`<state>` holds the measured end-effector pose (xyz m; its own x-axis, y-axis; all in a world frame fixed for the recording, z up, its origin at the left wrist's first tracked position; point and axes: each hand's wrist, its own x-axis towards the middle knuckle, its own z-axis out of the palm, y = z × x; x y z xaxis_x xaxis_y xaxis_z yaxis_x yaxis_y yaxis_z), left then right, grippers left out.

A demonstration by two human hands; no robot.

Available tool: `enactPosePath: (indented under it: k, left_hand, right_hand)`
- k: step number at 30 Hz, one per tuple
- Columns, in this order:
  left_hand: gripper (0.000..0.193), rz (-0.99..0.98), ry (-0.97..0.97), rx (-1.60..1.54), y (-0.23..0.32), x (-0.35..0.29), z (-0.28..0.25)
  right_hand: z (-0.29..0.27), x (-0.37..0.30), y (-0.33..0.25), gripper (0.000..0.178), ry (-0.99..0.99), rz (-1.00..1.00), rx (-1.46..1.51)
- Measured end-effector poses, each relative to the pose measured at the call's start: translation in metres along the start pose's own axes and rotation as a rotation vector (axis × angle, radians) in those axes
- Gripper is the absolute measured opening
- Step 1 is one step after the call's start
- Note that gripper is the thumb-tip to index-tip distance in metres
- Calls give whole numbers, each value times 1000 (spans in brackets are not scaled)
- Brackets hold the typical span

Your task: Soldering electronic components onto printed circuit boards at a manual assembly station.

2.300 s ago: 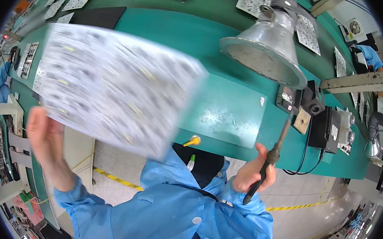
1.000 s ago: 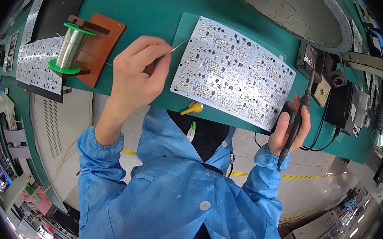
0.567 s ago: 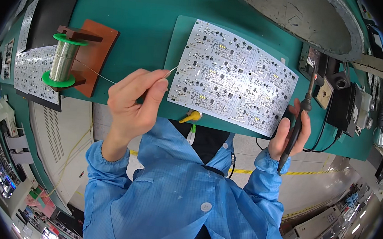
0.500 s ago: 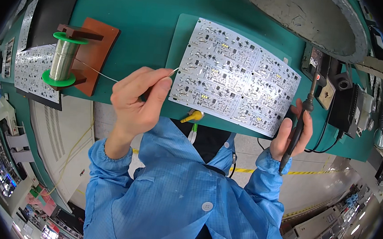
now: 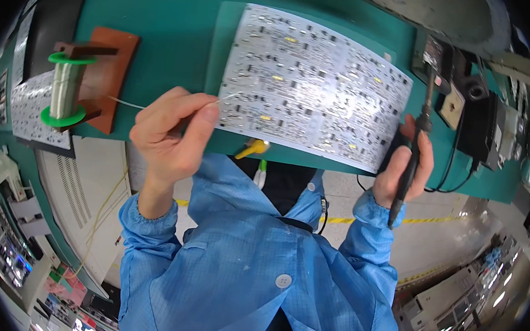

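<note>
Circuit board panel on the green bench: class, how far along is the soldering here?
Done: the circuit board panel lies flat on the green mat. In hand: the left hand pinches solder wire from the spool at the panel's edge; the right hand grips the soldering iron beside it. Left: iron not yet on the panel.

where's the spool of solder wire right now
In the head view the solder spool, with green flanges, sits at the left on a brown wooden stand on the green bench, left of the left hand pinching its wire.
</note>
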<state>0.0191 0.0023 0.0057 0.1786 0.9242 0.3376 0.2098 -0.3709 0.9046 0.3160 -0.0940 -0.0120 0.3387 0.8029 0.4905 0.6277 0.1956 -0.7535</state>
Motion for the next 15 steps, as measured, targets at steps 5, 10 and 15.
enactPosePath:
  k: [5,10,15]
  left_hand:
    - [9,-10,-4,36,2,-2,0]
    - [9,-12,0,47,0,-3,1]
    - [9,-15,2,69,0,-4,3]
  right_hand:
    - [-1,1,2,37,-12,-40,23]
    - [-1,4,4,35,51,-84,49]
    - [-5,3,5,36,31,-83,39]
